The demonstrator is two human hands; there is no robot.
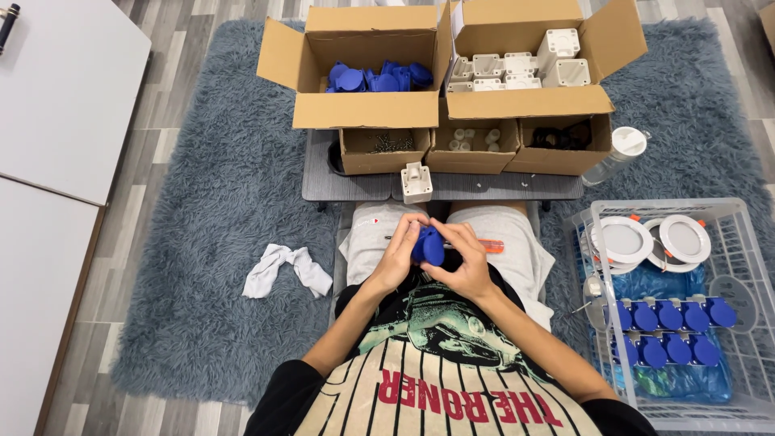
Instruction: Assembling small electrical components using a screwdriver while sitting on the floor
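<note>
Blue cap (pixel 429 247) clasped between both hands — left hand (pixel 399 254), right hand (pixel 467 260), over lap

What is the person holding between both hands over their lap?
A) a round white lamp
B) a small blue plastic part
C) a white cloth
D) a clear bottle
B: the left hand and right hand close around a small blue plastic part, while the white cloth lies on the grey rug, the round white lamps sit in the wire basket, and the clear bottle lies beside the boxes.
</note>
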